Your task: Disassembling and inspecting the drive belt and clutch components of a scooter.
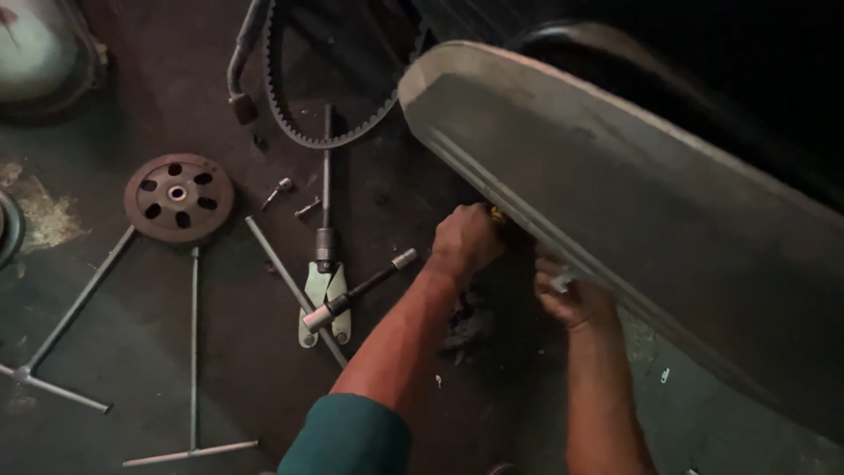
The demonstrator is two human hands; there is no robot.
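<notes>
Both hands worked under the edge of a grey panel (633, 202), above a dark floor (132, 352) strewn with tools.

The left hand (464, 239) was curled into a fist at the panel's lower edge, knuckles up, forearm running down to a green sleeve (347, 437); what it clenched was hidden. The right hand (571, 295) sat just beside it, fingers closed on a small pale piece (561, 281) against the panel's underside, wrist bent upward. To the left lay a socket wrench (359, 290) crossing a pale-handled tool (325, 295), a T-wrench (192, 369), a round disc with holes (178, 196), two bolts (290, 198) and a toothed belt (308, 114).
</notes>
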